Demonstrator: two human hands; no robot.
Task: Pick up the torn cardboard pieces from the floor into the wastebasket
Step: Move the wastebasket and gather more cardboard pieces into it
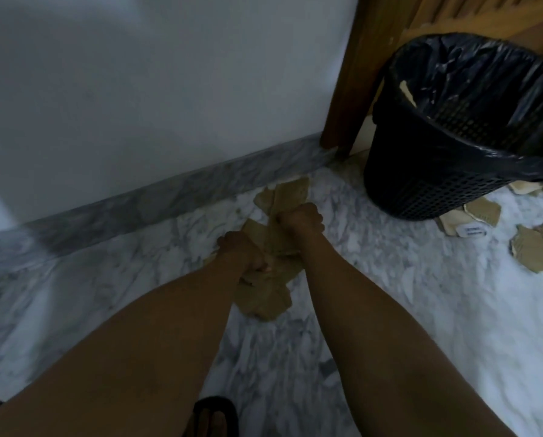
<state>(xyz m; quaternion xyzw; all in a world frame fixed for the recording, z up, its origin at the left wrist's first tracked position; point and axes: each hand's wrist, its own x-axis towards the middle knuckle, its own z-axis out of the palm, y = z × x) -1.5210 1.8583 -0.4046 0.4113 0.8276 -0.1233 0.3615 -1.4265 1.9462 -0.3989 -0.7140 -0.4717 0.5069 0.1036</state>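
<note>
The left hand (242, 252) and right hand (301, 220) were bare, forearms (156, 326) too. One foot (212, 425) had a black sandal (216, 403) on.

A white wall (169, 74) meets grey-veined marble floor (390, 294) at a marble skirting (122, 203), beside a wooden leg (352, 89).

A single wide-angle view looks from the person's head, tilted steeply forward and down onto the white-and-grey veined marble floor (390, 310). Both bare forearms run up from the bottom edge to the left hand (243, 253) and right hand (301, 222) near the centre, close under the lens, both gripping the torn brown cardboard pieces (264, 301). A black sandal (215, 417) cuts the bottom edge, almost beneath the camera. The plain white wall (169, 74) and its grey marble skirting (138, 200) slant across the upper left. The black mesh plastic wastebasket (421, 171) sits upper right, clipped by the frame edge.
</note>
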